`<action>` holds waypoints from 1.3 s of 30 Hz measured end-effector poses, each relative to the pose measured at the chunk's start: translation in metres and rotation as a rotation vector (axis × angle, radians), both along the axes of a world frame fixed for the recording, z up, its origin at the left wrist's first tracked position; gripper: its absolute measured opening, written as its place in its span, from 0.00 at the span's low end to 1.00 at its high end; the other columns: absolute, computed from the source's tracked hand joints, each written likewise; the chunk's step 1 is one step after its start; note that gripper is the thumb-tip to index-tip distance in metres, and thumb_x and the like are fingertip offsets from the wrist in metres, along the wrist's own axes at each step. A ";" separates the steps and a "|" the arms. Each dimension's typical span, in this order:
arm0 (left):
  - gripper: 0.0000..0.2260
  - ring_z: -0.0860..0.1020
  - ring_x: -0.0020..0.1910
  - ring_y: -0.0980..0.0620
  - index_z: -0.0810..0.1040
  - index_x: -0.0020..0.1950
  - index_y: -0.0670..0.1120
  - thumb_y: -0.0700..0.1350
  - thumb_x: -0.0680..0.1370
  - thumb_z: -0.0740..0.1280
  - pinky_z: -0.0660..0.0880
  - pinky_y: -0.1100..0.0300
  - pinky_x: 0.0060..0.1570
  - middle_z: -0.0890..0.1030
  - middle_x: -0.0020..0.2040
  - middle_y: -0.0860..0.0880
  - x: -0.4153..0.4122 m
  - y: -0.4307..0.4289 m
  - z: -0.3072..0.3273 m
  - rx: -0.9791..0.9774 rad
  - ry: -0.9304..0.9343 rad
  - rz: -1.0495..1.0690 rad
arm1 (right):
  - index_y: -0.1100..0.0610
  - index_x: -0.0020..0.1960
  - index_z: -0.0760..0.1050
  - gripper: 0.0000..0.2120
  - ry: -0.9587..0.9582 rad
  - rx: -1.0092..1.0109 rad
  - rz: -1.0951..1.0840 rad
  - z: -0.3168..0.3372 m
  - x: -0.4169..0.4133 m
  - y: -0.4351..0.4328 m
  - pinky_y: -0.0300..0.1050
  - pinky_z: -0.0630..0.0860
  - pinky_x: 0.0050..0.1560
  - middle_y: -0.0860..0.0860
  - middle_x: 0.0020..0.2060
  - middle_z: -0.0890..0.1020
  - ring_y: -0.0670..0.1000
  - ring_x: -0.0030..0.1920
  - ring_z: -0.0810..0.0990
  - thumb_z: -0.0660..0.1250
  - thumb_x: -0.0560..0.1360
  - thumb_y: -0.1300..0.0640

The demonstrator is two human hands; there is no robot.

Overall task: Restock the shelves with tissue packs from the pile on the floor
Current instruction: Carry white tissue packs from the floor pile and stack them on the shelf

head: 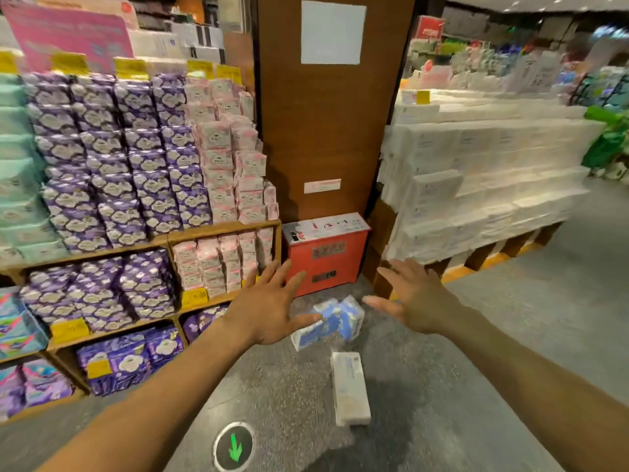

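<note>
Head view: left hand (272, 303) and right hand (417, 298) are stretched out with fingers spread, holding nothing. They flank the blue tissue packs (343, 320) lying on the floor (493, 335). A white pack (350, 386) lies nearer. Pickup looks to be the step in hand. Next, both palms must close on the blue packs, then carry them to the shelves (221, 229).

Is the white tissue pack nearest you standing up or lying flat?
Lying flat: the white tissue pack rests lengthwise on the grey floor, apart from the blue packs beyond it.
</note>
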State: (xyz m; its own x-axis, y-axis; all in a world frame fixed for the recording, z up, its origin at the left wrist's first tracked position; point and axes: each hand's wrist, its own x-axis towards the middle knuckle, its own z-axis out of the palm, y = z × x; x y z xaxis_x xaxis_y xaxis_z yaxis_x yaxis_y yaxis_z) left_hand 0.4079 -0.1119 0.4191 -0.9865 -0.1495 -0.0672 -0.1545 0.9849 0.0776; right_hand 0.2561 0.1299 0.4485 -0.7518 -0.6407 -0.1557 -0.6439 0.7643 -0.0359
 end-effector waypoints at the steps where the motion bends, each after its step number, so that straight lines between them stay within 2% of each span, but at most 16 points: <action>1: 0.45 0.39 0.81 0.46 0.43 0.83 0.54 0.77 0.71 0.42 0.41 0.39 0.78 0.40 0.83 0.48 -0.026 -0.007 -0.002 0.004 0.006 0.021 | 0.48 0.83 0.50 0.51 -0.005 0.020 0.040 -0.003 -0.033 -0.014 0.58 0.47 0.79 0.50 0.83 0.49 0.54 0.82 0.45 0.41 0.68 0.20; 3: 0.47 0.39 0.81 0.45 0.43 0.83 0.54 0.78 0.69 0.40 0.43 0.39 0.78 0.40 0.83 0.48 -0.075 -0.018 -0.013 -0.011 0.011 0.088 | 0.48 0.83 0.48 0.48 0.003 0.056 0.131 -0.013 -0.102 -0.044 0.60 0.47 0.80 0.51 0.83 0.48 0.55 0.82 0.44 0.42 0.71 0.21; 7: 0.45 0.41 0.81 0.46 0.44 0.83 0.53 0.77 0.72 0.44 0.46 0.39 0.78 0.43 0.83 0.47 -0.151 -0.026 -0.053 -0.040 0.011 0.360 | 0.48 0.83 0.50 0.49 0.055 0.053 0.387 -0.050 -0.236 -0.109 0.63 0.49 0.79 0.52 0.83 0.50 0.56 0.82 0.46 0.40 0.70 0.21; 11: 0.53 0.46 0.81 0.44 0.52 0.82 0.51 0.79 0.65 0.32 0.50 0.41 0.78 0.48 0.83 0.45 -0.190 0.005 -0.091 0.011 0.050 0.746 | 0.49 0.83 0.50 0.46 0.039 0.145 0.695 -0.068 -0.324 -0.151 0.63 0.49 0.80 0.52 0.83 0.49 0.57 0.82 0.46 0.44 0.73 0.23; 13: 0.53 0.47 0.81 0.44 0.52 0.82 0.52 0.80 0.65 0.31 0.50 0.42 0.78 0.49 0.83 0.45 -0.204 0.038 -0.103 0.081 0.002 0.866 | 0.49 0.83 0.52 0.51 0.043 0.178 0.820 -0.069 -0.357 -0.162 0.63 0.52 0.79 0.52 0.83 0.51 0.58 0.82 0.49 0.38 0.69 0.20; 15: 0.47 0.46 0.82 0.45 0.49 0.82 0.53 0.78 0.69 0.39 0.48 0.42 0.78 0.47 0.83 0.47 -0.217 0.070 -0.112 0.093 -0.060 0.967 | 0.50 0.81 0.55 0.56 0.079 0.153 0.913 -0.074 -0.380 -0.165 0.62 0.57 0.78 0.53 0.81 0.56 0.58 0.81 0.54 0.31 0.65 0.17; 17: 0.46 0.47 0.82 0.45 0.50 0.82 0.53 0.78 0.69 0.40 0.47 0.42 0.78 0.47 0.83 0.47 -0.233 0.093 -0.115 0.115 -0.076 1.054 | 0.49 0.82 0.54 0.52 0.056 0.111 0.984 -0.082 -0.399 -0.165 0.60 0.58 0.78 0.54 0.81 0.57 0.58 0.81 0.55 0.36 0.69 0.19; 20: 0.51 0.48 0.81 0.45 0.51 0.82 0.52 0.79 0.66 0.33 0.48 0.42 0.78 0.49 0.83 0.46 -0.257 0.124 -0.124 0.123 -0.099 1.180 | 0.49 0.82 0.52 0.46 0.012 0.103 1.061 -0.099 -0.425 -0.160 0.58 0.57 0.78 0.53 0.81 0.56 0.56 0.81 0.54 0.46 0.73 0.23; 23: 0.44 0.45 0.81 0.45 0.48 0.82 0.52 0.76 0.72 0.42 0.46 0.42 0.78 0.47 0.83 0.46 -0.286 0.159 -0.155 0.184 -0.128 1.259 | 0.51 0.82 0.53 0.47 0.012 0.122 1.130 -0.139 -0.451 -0.149 0.59 0.58 0.78 0.53 0.81 0.57 0.56 0.81 0.54 0.48 0.73 0.23; 26: 0.44 0.46 0.81 0.45 0.48 0.82 0.52 0.75 0.72 0.43 0.47 0.42 0.78 0.47 0.83 0.46 -0.313 0.195 -0.209 0.221 -0.119 1.313 | 0.51 0.83 0.52 0.48 -0.009 0.199 1.176 -0.199 -0.473 -0.134 0.59 0.57 0.78 0.52 0.82 0.55 0.56 0.81 0.53 0.49 0.72 0.23; 29: 0.44 0.48 0.81 0.45 0.49 0.82 0.52 0.75 0.72 0.43 0.49 0.44 0.78 0.49 0.83 0.46 -0.337 0.216 -0.275 0.244 -0.070 1.401 | 0.52 0.82 0.53 0.49 -0.032 0.220 1.224 -0.273 -0.494 -0.133 0.59 0.61 0.77 0.51 0.81 0.58 0.54 0.80 0.56 0.47 0.71 0.23; 31: 0.43 0.49 0.81 0.45 0.50 0.82 0.52 0.75 0.73 0.44 0.49 0.44 0.78 0.50 0.83 0.46 -0.350 0.219 -0.327 0.249 -0.064 1.463 | 0.53 0.82 0.55 0.47 -0.071 0.216 1.246 -0.335 -0.505 -0.137 0.57 0.63 0.75 0.51 0.80 0.60 0.54 0.78 0.59 0.49 0.72 0.24; 34: 0.41 0.52 0.81 0.44 0.52 0.82 0.51 0.74 0.75 0.47 0.51 0.43 0.78 0.52 0.82 0.45 -0.373 0.219 -0.421 0.253 -0.066 1.518 | 0.56 0.81 0.56 0.41 -0.120 0.233 1.299 -0.443 -0.518 -0.146 0.52 0.60 0.75 0.54 0.79 0.62 0.56 0.77 0.60 0.58 0.78 0.31; 39: 0.40 0.55 0.80 0.43 0.53 0.81 0.50 0.72 0.77 0.52 0.54 0.43 0.78 0.55 0.82 0.44 -0.410 0.213 -0.615 0.252 -0.055 1.623 | 0.56 0.82 0.54 0.44 -0.214 0.229 1.308 -0.655 -0.553 -0.171 0.59 0.65 0.74 0.55 0.80 0.61 0.59 0.77 0.63 0.59 0.76 0.30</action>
